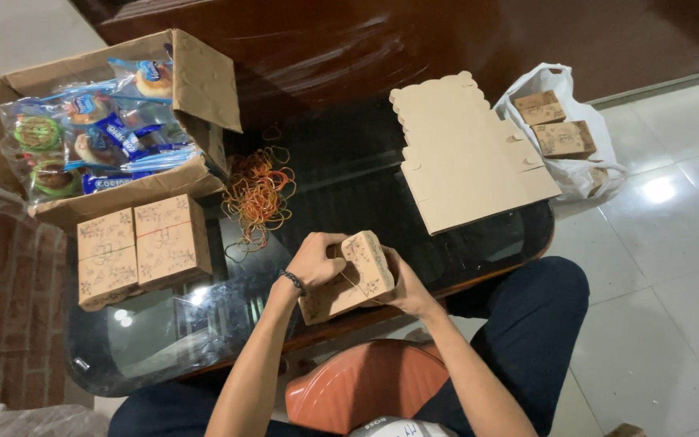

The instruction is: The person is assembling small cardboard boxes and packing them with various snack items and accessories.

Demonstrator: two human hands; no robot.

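Between both hands, at the near edge of the glass table [204,324], 1 small kraft box [355,275] is gripped, its long axis tilted lower-left to upper-right, left hand [315,260] and right hand [408,289] fingers closed on opposite sides.

One camera on my head looks steeply down from close above, past my forearms and lap, onto the dark glass table [341,194] in front of me, with tiled floor [673,267] at right
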